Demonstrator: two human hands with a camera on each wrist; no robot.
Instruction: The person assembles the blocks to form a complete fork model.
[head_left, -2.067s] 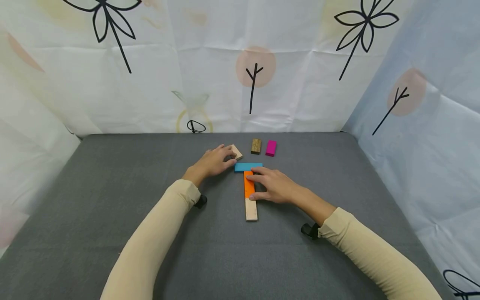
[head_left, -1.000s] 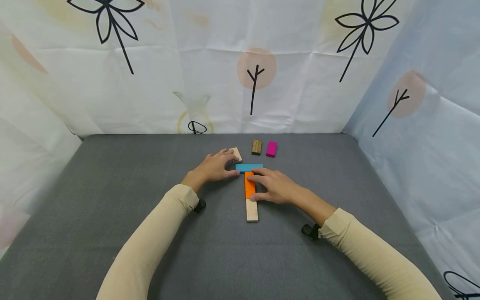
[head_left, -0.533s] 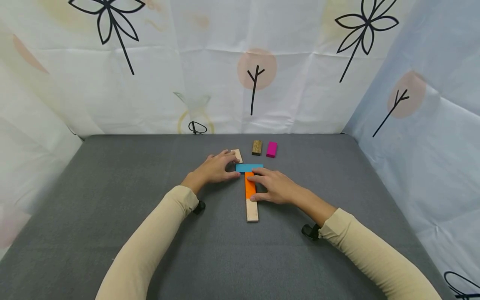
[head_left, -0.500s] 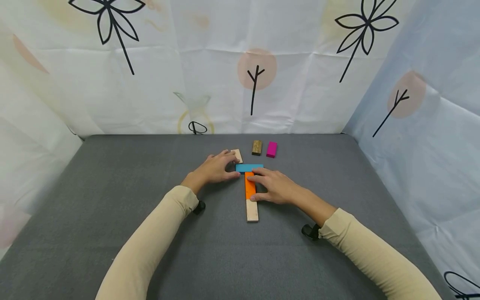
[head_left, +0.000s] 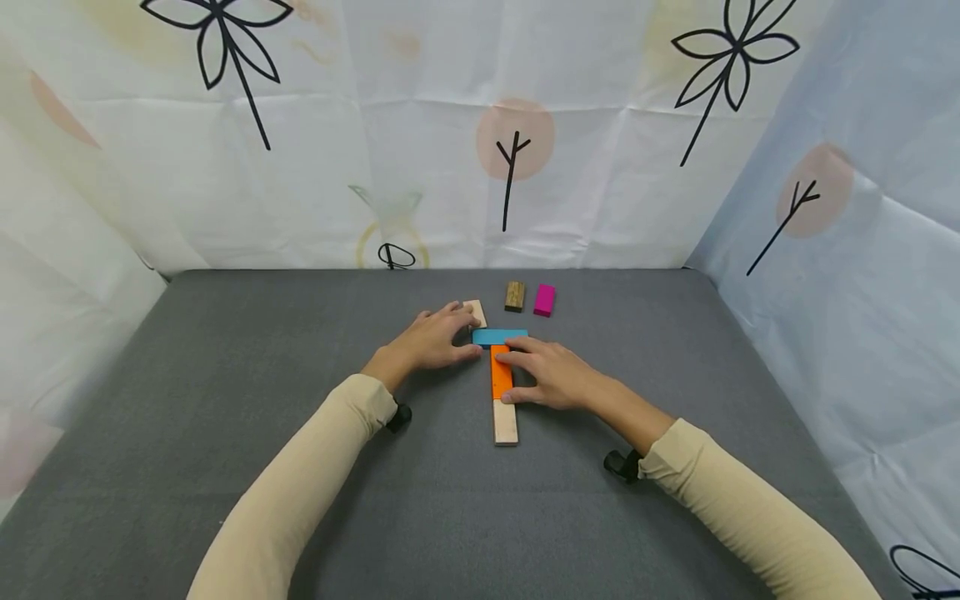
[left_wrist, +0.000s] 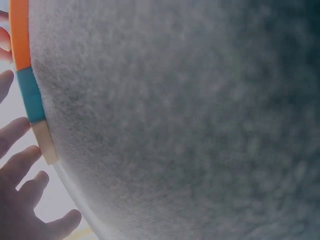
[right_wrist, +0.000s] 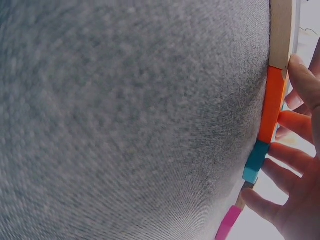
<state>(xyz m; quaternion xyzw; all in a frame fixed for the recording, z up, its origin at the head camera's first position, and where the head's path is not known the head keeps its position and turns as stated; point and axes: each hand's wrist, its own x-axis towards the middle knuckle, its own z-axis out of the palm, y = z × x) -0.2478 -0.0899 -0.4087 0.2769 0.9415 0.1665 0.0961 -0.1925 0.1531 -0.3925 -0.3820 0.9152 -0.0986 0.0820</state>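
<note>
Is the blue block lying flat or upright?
Lying flat: the head view shows the blue block low and lengthwise across the far end of the orange block.

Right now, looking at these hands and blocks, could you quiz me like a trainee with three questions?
1. True or false: the long blue rectangular block lies crosswise at the far end of the long orange rectangular block.
2. In the head view, the small magenta rectangular block lies on which side of the small brown wood-grained rectangular block? A) left B) right
3. Which overlaps the orange block there, the person's left hand or right hand?

Key: 1. True; 2. B; 3. right hand.
</note>
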